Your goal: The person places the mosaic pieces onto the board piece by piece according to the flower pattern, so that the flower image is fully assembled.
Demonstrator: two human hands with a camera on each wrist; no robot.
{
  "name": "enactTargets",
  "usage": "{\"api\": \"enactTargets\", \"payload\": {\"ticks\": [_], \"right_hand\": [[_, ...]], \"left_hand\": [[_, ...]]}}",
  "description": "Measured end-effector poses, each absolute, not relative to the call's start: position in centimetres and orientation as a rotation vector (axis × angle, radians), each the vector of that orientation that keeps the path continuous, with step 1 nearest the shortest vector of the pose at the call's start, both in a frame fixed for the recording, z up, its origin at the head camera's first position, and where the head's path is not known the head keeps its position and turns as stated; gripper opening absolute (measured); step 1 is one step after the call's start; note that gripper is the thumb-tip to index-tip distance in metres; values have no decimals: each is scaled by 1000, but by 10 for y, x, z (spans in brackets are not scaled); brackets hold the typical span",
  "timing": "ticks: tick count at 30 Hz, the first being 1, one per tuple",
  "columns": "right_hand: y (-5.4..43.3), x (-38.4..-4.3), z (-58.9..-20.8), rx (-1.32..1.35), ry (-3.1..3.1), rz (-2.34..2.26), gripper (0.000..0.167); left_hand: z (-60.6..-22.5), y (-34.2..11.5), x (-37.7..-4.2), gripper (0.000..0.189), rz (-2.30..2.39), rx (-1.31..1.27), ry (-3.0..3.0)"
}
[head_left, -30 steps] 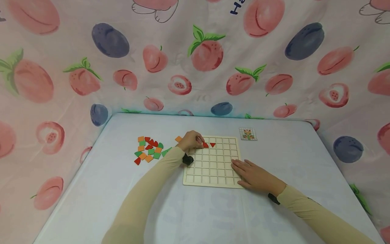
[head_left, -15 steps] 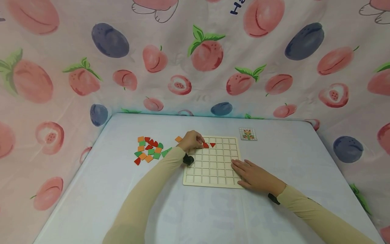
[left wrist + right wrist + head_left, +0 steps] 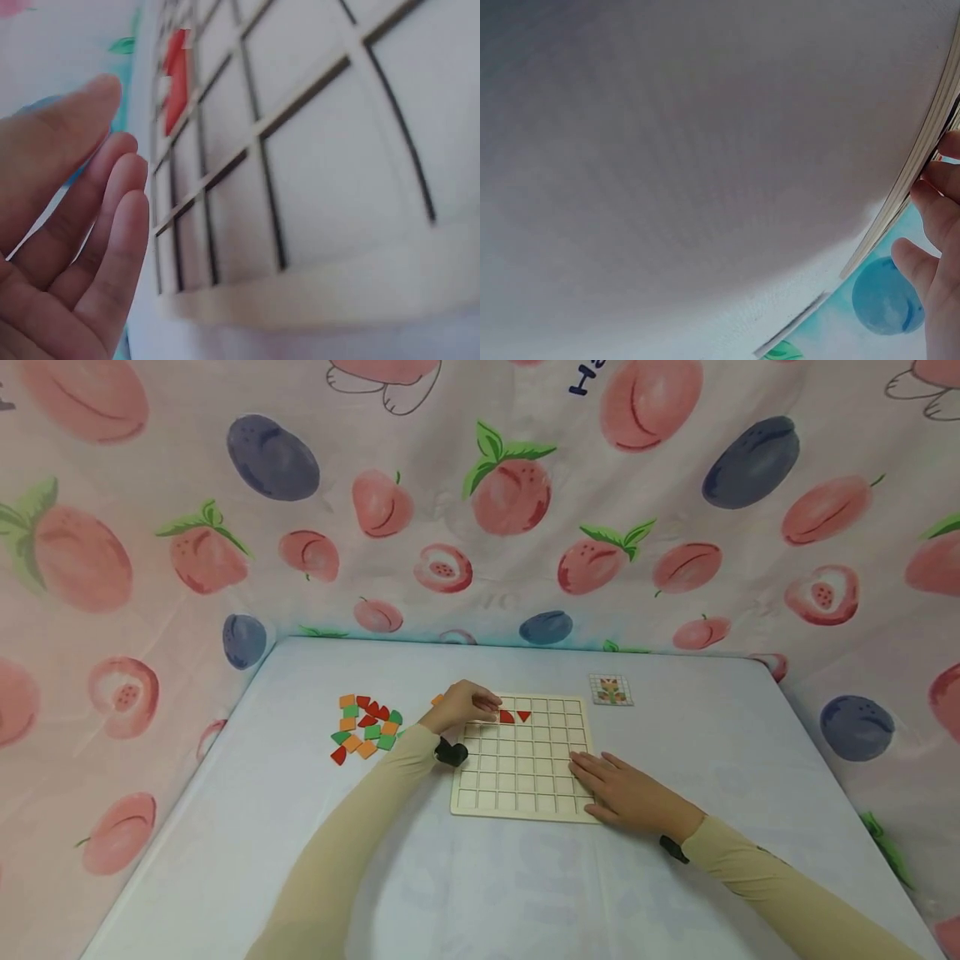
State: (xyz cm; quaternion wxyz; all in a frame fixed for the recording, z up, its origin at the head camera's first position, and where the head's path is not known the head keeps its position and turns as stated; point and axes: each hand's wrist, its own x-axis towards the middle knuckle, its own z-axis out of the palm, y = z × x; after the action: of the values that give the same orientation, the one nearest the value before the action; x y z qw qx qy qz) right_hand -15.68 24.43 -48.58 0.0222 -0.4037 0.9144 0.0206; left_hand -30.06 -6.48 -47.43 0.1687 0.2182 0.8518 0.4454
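Left hand (image 3: 455, 704) eases back, fingers parted; right hand (image 3: 633, 795) lies flat; two red pieces (image 3: 506, 717) near board's (image 3: 525, 782) far edge, loose pile (image 3: 372, 732) remaining.

Flat on the table (image 3: 525, 885), a pale grid board (image 3: 525, 762) is being touched at its right edge by the right hand (image 3: 637, 795). By neighbouring cells near its far edge, a red quarter-round piece (image 3: 507, 717), flanked by the left hand (image 3: 457, 703), and a red triangle (image 3: 523, 717) are being framed.
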Motion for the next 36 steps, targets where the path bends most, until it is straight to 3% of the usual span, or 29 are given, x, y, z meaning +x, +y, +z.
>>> {"api": "enactTargets", "payload": {"ticks": [19, 27, 36], "right_hand": [[246, -158, -489, -1244, 2832, 55, 65], [245, -158, -487, -1244, 2830, 63, 64], [245, -157, -488, -1308, 2872, 49, 63]], "left_hand": [[-438, -180, -306, 32, 1265, 535, 2402], [-446, -218, -311, 30, 1136, 464, 2407], [-456, -229, -314, 32, 981, 472, 2462]]}}
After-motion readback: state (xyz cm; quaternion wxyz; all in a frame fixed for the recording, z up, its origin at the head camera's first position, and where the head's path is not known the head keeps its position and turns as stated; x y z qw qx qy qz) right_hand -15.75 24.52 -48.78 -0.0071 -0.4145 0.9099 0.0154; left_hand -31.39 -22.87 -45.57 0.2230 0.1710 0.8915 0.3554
